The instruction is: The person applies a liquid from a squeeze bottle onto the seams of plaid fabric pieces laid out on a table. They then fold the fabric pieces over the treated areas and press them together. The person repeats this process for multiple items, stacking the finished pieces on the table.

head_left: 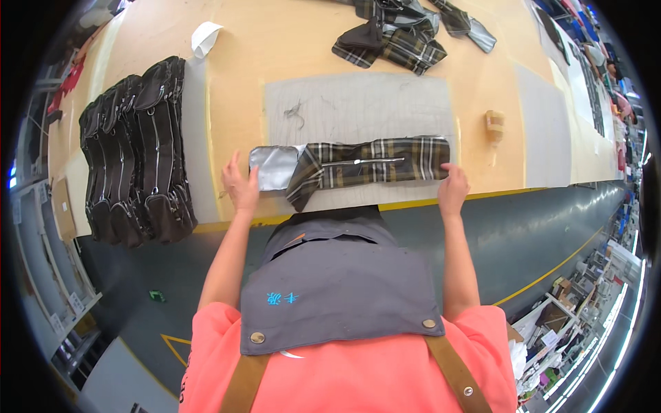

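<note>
Dark brown bags (160, 131) lie side by side on the left of the table (241, 69), below a white scrap (204, 39). An amber container (494, 124) sits toward the right.

fabric pc (385, 171) on tbl (237, 89); bags (160, 127) l, contnr (494, 124) r

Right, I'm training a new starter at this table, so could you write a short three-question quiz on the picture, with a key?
1. True or false: the dark zipped items lie to the left of the plaid piece.
2. Which hand is nearer the silver panel?
3. Fill the gap: a metallic ____ runs lengthwise on the plaid piece.

Key:
1. True.
2. The left hand.
3. Zip.
</note>
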A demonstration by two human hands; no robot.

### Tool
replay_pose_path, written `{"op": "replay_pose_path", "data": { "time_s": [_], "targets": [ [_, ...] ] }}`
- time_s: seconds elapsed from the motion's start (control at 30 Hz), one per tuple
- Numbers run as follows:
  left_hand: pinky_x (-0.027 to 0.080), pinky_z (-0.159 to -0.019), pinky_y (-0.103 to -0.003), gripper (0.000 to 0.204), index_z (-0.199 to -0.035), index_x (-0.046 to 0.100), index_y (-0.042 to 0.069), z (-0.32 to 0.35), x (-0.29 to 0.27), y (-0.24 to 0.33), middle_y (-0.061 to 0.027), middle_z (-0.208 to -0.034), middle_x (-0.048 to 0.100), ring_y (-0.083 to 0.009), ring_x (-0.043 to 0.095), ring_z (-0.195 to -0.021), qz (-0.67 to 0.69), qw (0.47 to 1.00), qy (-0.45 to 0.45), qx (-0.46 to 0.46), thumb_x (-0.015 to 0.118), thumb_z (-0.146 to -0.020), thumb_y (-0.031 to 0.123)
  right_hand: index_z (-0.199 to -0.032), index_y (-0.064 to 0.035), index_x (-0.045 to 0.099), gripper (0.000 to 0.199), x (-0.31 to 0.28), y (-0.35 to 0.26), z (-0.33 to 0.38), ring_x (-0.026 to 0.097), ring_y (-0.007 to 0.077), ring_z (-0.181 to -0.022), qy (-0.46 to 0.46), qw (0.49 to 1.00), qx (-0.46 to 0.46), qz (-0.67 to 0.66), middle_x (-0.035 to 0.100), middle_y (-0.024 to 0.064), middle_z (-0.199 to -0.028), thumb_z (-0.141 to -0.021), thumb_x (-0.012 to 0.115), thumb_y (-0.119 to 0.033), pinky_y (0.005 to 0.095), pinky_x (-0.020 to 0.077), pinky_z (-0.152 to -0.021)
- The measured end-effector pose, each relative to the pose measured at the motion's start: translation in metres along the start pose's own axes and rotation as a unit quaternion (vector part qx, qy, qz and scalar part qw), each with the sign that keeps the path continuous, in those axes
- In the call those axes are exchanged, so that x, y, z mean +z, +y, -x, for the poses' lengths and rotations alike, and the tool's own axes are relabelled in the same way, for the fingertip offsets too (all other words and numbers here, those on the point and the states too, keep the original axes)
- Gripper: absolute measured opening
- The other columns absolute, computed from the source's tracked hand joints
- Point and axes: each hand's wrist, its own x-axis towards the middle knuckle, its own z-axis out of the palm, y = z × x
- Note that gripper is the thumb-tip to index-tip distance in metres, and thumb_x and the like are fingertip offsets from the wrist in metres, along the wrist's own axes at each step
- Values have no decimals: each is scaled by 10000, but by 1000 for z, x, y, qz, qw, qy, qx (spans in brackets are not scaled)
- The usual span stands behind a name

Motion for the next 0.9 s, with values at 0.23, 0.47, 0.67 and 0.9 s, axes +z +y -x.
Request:
{"op": "replay_pose_path", "data": {
  "time_s": [0.23,0.47,0.67,0.9],
  "targets": [
    [318,-994,-494,867,-1377,438,181,46,-2,102,-123,-1243,487,-317,422,-1192,83,969,-147,182,807,-621,394,-1274,-29,493,621,44,17,-10,495,358,-1143,1,999,33,-33,548,180,-1211,-746,759,-220,430,389,-989],
    [444,-891,-397,251,-974,597,100,49,19,61,-105,-1180,578,-301,545,-1069,121,963,-148,192,621,-734,28,-793,-61,615,132,56,22,-16,547,302,-906,6,996,65,-59,577,117,-944,-797,710,-152,412,440,-807],
    [477,-731,-412,60,-716,598,82,39,17,49,-110,-772,606,-315,585,-797,208,958,-140,138,577,-711,26,-834,-47,604,93,52,32,-25,548,303,-859,37,998,-26,-32,588,111,-829,-810,675,-101,400,441,-778],
    [458,-715,-402,82,-766,568,38,35,13,47,-148,-773,578,-330,558,-780,213,974,-74,-4,487,-778,35,-1093,-39,604,248,38,9,-25,564,192,-735,91,988,79,-101,579,57,-821,-854,654,-77,326,476,-691]
  ]
}}
